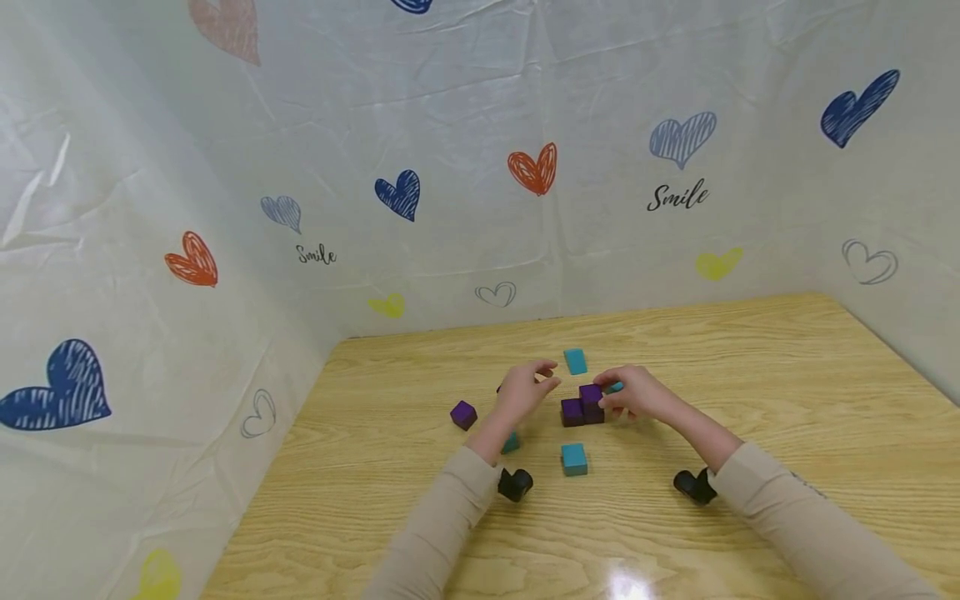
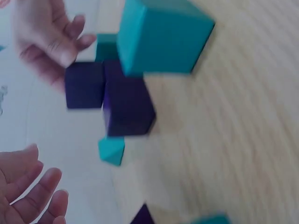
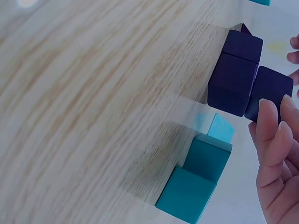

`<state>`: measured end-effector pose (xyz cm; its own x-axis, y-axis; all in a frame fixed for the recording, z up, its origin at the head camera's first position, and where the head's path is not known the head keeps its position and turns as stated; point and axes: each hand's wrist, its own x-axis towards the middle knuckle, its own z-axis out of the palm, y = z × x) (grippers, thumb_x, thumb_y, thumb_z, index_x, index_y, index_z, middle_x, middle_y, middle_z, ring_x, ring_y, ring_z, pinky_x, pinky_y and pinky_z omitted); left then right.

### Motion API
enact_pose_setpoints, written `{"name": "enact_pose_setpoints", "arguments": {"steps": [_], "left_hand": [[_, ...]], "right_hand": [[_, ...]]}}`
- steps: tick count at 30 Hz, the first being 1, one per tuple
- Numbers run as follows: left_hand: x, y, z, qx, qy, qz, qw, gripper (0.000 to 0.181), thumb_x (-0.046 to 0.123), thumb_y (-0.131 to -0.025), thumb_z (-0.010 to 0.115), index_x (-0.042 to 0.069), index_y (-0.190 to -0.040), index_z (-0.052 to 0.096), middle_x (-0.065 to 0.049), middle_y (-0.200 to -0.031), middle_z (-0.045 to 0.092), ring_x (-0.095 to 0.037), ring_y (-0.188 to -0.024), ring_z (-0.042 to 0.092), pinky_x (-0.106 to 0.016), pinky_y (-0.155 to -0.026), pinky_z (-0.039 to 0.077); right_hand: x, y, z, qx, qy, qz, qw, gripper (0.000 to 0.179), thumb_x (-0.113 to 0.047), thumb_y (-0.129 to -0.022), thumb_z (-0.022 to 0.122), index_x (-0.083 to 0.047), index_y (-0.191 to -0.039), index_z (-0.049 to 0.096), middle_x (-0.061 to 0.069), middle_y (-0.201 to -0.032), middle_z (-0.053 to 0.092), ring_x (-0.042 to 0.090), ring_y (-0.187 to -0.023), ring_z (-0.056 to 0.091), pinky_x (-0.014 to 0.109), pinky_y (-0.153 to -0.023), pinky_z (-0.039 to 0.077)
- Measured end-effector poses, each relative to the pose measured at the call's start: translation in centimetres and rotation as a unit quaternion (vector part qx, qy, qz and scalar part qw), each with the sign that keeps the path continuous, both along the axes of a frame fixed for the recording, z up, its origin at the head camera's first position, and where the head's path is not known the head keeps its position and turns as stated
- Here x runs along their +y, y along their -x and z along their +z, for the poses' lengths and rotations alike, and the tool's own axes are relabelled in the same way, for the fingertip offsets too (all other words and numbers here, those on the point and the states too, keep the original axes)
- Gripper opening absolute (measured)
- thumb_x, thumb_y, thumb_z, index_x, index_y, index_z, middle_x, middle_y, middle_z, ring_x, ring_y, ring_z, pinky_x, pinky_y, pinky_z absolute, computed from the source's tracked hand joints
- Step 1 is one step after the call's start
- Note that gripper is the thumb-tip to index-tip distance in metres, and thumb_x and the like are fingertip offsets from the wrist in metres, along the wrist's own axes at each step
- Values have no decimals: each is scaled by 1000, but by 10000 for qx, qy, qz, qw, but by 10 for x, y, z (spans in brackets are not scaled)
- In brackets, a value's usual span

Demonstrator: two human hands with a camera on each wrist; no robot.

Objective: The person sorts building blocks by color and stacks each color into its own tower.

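Observation:
My right hand (image 1: 637, 393) pinches a purple cube (image 1: 591, 395) at its right side. That cube sits on top of other purple blocks, and one purple block (image 1: 572, 412) stands beside it on the left. In the right wrist view the upper purple cube (image 3: 272, 91) rests against the fingertips, above two purple blocks (image 3: 231, 88) on the table. My left hand (image 1: 523, 390) hovers just left of the stack, fingers loosely bent and holding nothing. The left wrist view has the left hand (image 2: 30, 191) apart from the purple blocks (image 2: 128, 107).
A teal cube (image 1: 574, 460) lies nearer me and a flat teal piece (image 1: 576, 361) behind the stack. Left of my left hand is a loose purple cube (image 1: 463, 415); a teal block (image 1: 511, 442) is partly under that wrist. Teal blocks (image 3: 186, 193) stand by my right hand.

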<state>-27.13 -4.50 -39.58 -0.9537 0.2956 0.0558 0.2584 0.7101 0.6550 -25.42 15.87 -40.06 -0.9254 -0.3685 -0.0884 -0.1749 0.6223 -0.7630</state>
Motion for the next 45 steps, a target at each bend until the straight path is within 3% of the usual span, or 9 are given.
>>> {"name": "enact_pose_setpoints", "arguments": {"steps": [3,7,11,16,33,38,41,45], "left_hand": [[-16,6,6,47,-69,255,9996,33,19,-92,55,10,-124,57,-7,-110,62,-19,-85,60,-24,-60,45],[-35,13,8,116,14,589,9982,32,12,-92,56,8,-124,56,-9,-111,62,-23,-90,60,-30,-68,47],[-49,17,8,178,250,760,9966,32,11,-90,58,7,-122,57,-10,-110,63,-25,-93,60,-36,-78,47],[-60,19,8,146,393,870,9953,34,8,-88,59,6,-122,58,-12,-109,63,-26,-95,59,-36,-76,47],[-106,13,4,229,666,820,9941,35,9,-88,59,3,-122,56,-15,-109,62,-28,-91,60,-39,-76,47],[-123,8,5,-68,643,772,9949,37,12,-88,60,2,-124,55,-16,-111,61,-32,-100,57,-41,-81,47],[-134,6,3,-275,471,594,9967,39,13,-87,61,0,-124,54,-18,-111,60,-33,-101,56,-42,-82,47],[-149,4,-4,-805,289,260,9960,48,19,-86,65,2,-129,51,-17,-117,58,-31,-99,56,-42,-83,46]], "right_hand": [[1,0,0,-29,-14,-8,10000,40,-3,-85,61,12,-121,50,25,-109,58,19,-63,61,35,-52,49],[2,0,0,-93,9,-8,10000,41,-4,-86,60,11,-123,50,24,-109,58,18,-63,60,35,-52,49],[2,0,-1,-220,95,-19,9997,40,-3,-87,59,10,-124,49,22,-108,58,19,-64,59,35,-52,47],[1,2,-2,-223,146,15,9996,41,-3,-87,59,10,-124,49,21,-108,58,20,-65,59,36,-52,47],[4,0,-2,-183,246,44,9995,40,-3,-87,59,11,-123,49,22,-107,58,21,-66,59,36,-52,46],[3,0,-3,-118,157,40,9998,39,-3,-87,60,10,-122,50,21,-106,58,22,-65,59,37,-52,46],[3,1,-3,-102,120,55,9999,39,-3,-87,60,10,-122,50,21,-106,58,22,-65,60,37,-52,47],[3,1,-3,-91,89,66,9999,39,-3,-87,60,11,-122,50,22,-107,58,21,-65,60,36,-53,47]]}}
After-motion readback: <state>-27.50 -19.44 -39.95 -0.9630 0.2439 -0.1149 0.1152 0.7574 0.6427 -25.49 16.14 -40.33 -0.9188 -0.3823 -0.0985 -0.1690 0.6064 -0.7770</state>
